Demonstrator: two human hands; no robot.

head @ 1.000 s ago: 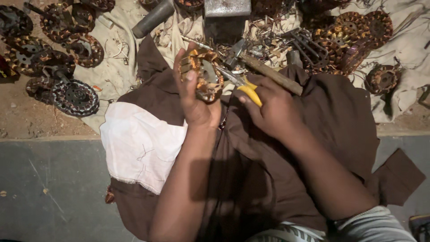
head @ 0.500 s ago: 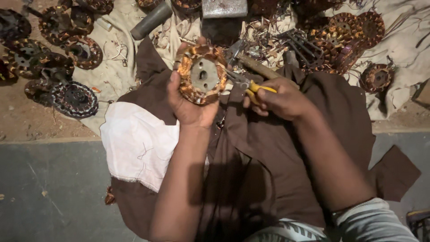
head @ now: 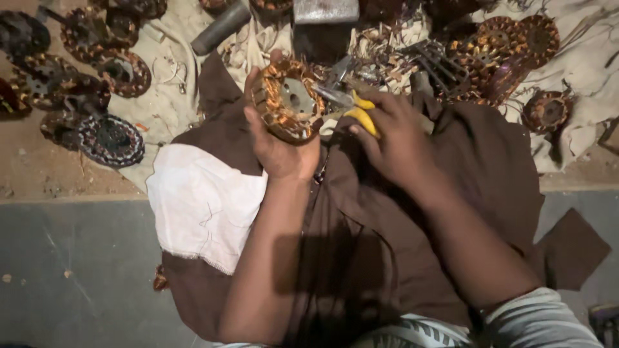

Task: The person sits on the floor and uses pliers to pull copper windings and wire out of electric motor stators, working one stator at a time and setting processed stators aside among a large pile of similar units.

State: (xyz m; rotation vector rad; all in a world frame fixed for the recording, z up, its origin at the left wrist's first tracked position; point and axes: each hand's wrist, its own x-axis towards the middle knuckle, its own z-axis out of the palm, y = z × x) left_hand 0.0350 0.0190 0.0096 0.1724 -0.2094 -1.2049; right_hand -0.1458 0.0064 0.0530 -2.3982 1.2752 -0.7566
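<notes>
The left hand (head: pixel 277 145) grips a copper-wound stator (head: pixel 287 101) at upper centre, while the right hand (head: pixel 393 138) is closed on yellow-handled pliers (head: pixel 348 103) touching it. More stators (head: pixel 109 138) crowd the upper left, a metal pipe (head: pixel 219 27) lies above, and brown cloth (head: pixel 451 193) spreads beneath.

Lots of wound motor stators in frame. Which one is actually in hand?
The copper-wound stator at top centre, gripped by the left hand above the brown cloth. The other stators lie untouched on the ground; the right hand holds yellow-handled pliers against it.

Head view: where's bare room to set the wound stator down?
Bare grey floor lies left of the white cloth; another strip sits right of the brown cloth. Beyond the left hand and right hand, stators and scrap crowd everything.
</notes>
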